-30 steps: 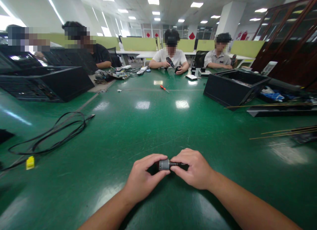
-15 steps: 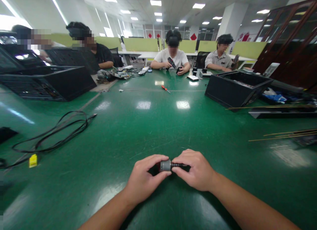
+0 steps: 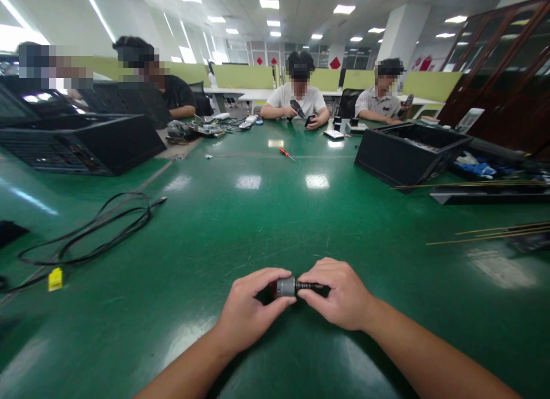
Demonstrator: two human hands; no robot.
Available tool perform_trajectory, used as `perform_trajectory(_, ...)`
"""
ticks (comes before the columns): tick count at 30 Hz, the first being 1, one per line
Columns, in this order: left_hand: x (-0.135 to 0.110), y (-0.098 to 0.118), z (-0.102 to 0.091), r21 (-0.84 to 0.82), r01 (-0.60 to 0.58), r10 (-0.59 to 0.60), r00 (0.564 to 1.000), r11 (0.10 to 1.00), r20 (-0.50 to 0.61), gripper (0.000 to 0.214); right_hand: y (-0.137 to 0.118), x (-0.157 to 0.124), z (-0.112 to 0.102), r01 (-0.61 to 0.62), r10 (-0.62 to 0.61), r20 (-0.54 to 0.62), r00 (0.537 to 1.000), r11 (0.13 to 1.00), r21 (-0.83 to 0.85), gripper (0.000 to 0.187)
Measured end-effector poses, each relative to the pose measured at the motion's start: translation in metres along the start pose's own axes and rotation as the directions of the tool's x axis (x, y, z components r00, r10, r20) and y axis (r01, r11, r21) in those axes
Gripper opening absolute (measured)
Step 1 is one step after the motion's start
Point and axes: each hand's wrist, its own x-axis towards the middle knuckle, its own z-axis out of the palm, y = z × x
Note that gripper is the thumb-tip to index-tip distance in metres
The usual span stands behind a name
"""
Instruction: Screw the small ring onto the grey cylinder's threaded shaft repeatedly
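Little moved: black case (image 3: pixel 389 158), contents unclear, beyond-right of grey cylinder (image 3: pixel 286 286), which my curled left hand (image 3: pixel 246 304) grips, right hand (image 3: pixel 341 291) its shaft (image 3: pixel 308 285).

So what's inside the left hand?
The left hand holds a grey cylinder; part of its side shows. Whatever the curled hand covers can't be seen.
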Motion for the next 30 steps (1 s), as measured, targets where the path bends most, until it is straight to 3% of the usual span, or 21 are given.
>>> perform_trajectory(30, 0.0003, 0.0001, -0.0009, 0.013, -0.025, 0.025, 1.0, 1.0, -0.015, 0.027, -0.0007, 0.0005, -0.001, -0.011, 0.011, -0.008, 1.0, 1.0, 0.009, 0.008)
